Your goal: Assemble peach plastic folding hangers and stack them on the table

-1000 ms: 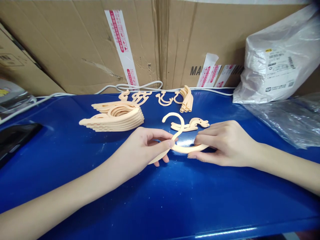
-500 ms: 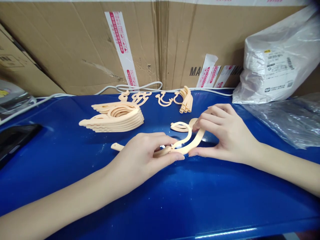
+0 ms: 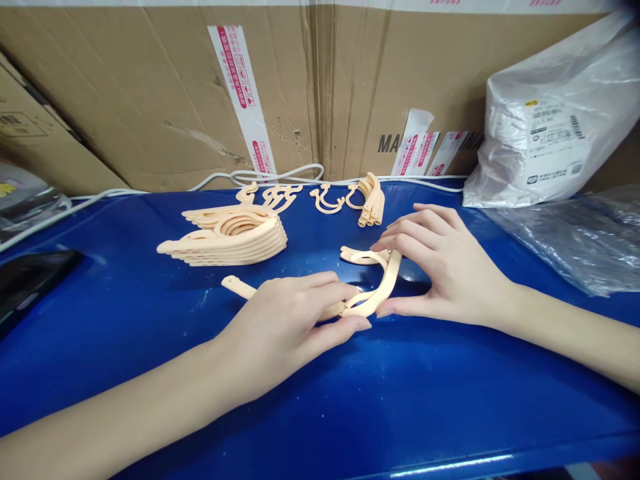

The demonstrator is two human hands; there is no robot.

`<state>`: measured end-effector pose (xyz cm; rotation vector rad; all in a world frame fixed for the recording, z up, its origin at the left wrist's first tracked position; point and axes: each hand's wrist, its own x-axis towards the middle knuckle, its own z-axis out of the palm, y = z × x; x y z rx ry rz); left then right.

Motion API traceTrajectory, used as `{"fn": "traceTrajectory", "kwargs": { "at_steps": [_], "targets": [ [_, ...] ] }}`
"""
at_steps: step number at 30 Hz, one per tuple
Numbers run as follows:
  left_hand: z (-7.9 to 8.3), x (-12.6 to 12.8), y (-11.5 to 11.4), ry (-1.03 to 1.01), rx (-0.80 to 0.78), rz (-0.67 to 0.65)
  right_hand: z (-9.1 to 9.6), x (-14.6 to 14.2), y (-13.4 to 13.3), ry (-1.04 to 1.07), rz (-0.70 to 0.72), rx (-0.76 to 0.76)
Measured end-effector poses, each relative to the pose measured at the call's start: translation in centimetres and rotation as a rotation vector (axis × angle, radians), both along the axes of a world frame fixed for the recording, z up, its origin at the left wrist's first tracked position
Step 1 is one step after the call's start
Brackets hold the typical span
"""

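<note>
A peach plastic hanger (image 3: 373, 297) lies low over the blue table (image 3: 150, 333), held between both hands. My left hand (image 3: 295, 323) presses on its left arm, fingers closed over it; the arm's tip (image 3: 233, 285) sticks out to the left. My right hand (image 3: 440, 267) grips the curved right part between thumb and fingers. Another loose peach piece (image 3: 357, 255) lies just behind, next to my right fingertips.
A stack of peach hangers (image 3: 230, 237) sits at the back left, with small hooks (image 3: 325, 198) and a bundle of pieces (image 3: 373, 200) behind. Cardboard boxes (image 3: 175, 87) and a white cable (image 3: 280, 175) line the back. Plastic bags (image 3: 545, 133) are at right, a dark object (image 3: 25, 280) at left.
The hanger was turned from hook-up to lying flatter across the table. My left hand slid over its arm and my right hand moved up onto the curved part.
</note>
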<state>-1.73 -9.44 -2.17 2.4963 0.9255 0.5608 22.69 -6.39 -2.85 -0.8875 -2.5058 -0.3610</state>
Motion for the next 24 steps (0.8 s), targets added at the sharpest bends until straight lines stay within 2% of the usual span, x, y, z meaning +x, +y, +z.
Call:
{"fn": "traceTrajectory", "kwargs": {
  "at_steps": [8, 14, 20, 24],
  "targets": [
    [-0.3, -0.1, -0.1, 0.012, 0.014, -0.022, 0.0, -0.1, 0.0, 0.0, 0.008, 0.006],
    [-0.1, 0.0, -0.1, 0.021, 0.027, 0.06, 0.6, 0.0, -0.4, 0.057, 0.018, 0.085],
    [-0.1, 0.1, 0.1, -0.022, 0.053, 0.082, 0.5, 0.0, -0.9, 0.013, 0.236, -0.091],
    [-0.2, 0.0, 0.1, 0.002, 0.065, 0.087, 0.4, -0.3, -1.1, 0.046, 0.218, -0.214]
  ]
}}
